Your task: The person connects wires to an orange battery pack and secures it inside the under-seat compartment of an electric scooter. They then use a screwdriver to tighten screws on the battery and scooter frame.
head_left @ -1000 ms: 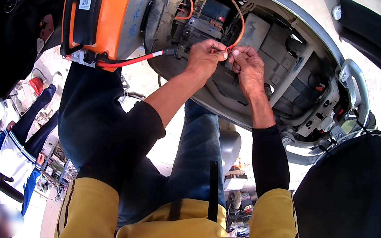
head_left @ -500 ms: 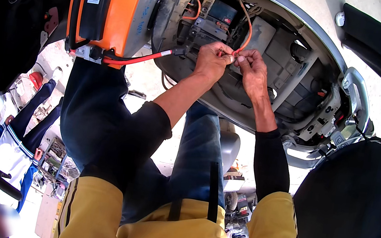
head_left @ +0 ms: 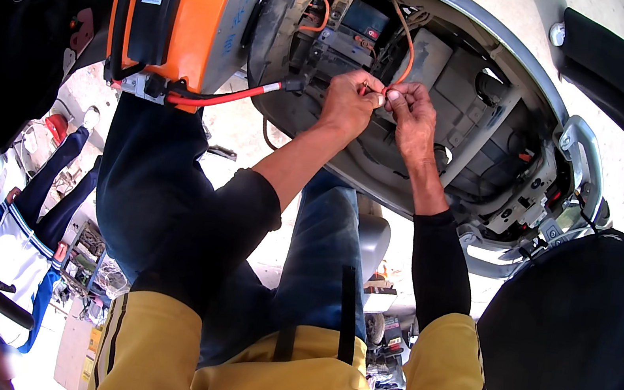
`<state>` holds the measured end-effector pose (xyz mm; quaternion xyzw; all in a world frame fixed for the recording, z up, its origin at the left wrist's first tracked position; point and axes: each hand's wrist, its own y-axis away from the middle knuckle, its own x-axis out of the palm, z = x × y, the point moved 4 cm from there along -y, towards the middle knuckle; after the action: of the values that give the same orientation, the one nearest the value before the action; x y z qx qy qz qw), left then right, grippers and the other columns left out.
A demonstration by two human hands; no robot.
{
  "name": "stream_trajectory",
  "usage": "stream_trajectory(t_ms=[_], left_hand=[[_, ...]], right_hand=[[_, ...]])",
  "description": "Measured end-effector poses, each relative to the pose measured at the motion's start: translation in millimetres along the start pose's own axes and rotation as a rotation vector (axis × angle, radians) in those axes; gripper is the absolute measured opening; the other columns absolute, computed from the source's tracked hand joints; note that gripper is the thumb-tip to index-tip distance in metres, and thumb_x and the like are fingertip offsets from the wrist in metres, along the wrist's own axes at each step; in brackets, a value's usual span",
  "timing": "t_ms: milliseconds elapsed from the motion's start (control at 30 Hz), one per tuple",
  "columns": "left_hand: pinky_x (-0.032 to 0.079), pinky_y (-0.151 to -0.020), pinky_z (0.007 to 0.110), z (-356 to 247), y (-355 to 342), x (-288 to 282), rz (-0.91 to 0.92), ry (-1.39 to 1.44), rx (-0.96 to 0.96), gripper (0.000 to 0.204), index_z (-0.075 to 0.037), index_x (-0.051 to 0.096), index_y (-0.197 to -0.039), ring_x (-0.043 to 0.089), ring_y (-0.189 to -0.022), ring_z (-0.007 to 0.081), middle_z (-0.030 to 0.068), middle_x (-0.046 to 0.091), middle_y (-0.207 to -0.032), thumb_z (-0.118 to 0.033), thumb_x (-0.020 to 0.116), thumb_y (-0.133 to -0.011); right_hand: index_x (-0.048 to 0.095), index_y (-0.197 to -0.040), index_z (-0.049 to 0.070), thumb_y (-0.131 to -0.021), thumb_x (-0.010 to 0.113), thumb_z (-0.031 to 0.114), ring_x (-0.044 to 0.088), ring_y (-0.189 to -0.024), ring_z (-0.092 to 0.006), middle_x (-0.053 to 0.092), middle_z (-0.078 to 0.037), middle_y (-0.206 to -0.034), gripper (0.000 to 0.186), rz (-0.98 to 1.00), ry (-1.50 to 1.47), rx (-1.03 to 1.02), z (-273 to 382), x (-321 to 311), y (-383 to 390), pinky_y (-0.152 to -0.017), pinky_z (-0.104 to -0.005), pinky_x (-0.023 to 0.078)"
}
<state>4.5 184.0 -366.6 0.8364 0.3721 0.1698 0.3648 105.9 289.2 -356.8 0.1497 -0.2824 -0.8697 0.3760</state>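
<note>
An orange-red wire [head_left: 410,49] rises in a curve from the far side of a scooter's open under-seat bay [head_left: 431,84] and runs down to my fingertips. My left hand [head_left: 348,106] pinches the wire's lower part between thumb and forefinger. Close beside it, my right hand [head_left: 413,121] pinches the same wire, the two thumbs almost touching. The wire's end between the fingers is mostly hidden. Left of my hands, a thick red cable [head_left: 222,99] runs from an orange battery box [head_left: 192,26] to a black connector [head_left: 292,83] at the bay's edge.
Inside the bay are a dark breaker-like box [head_left: 367,21] and another orange wire [head_left: 323,17]. A metal grab rail [head_left: 591,166] sticks out at the right, above a black seat [head_left: 563,334]. Another person [head_left: 24,258] stands at the lower left, near parts and boxes.
Both hands stay pinched on the wire, with only slight finger movement. The whole view has shifted a little.
</note>
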Motion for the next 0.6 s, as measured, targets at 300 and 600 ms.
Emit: stream_trajectory(t_ms=[300,600], left_hand=[[0.046,-0.063,0.023,-3.2,4.9,-0.8,0.034,0.033,-0.033,0.011,-0.003,0.073,-0.095,0.056,-0.071,0.0046,-0.0007,0.068,-0.081,0.003,0.074,-0.086],[0.05,-0.065,0.027,5.4,-3.0,2.1,0.005,0.074,0.038,0.01,0.0,0.07,-0.092,0.059,-0.071,0.0076,0.0032,0.069,-0.079,0.007,0.071,-0.084]], right_hand=[[0.062,-0.104,0.002,-0.101,0.063,0.012,0.061,-0.074,-0.0117,0.068,-0.006,-0.082,0.011,-0.107,0.253,-0.158,5.0,5.1,12.9,-0.072,-0.0289,0.052],[0.055,-0.114,0.001,-0.102,0.058,0.007,0.059,-0.078,-0.0113,0.067,-0.005,-0.091,0.014,-0.052,0.039,-0.038,-9.1,0.2,2.5,-0.071,-0.0277,0.051]])
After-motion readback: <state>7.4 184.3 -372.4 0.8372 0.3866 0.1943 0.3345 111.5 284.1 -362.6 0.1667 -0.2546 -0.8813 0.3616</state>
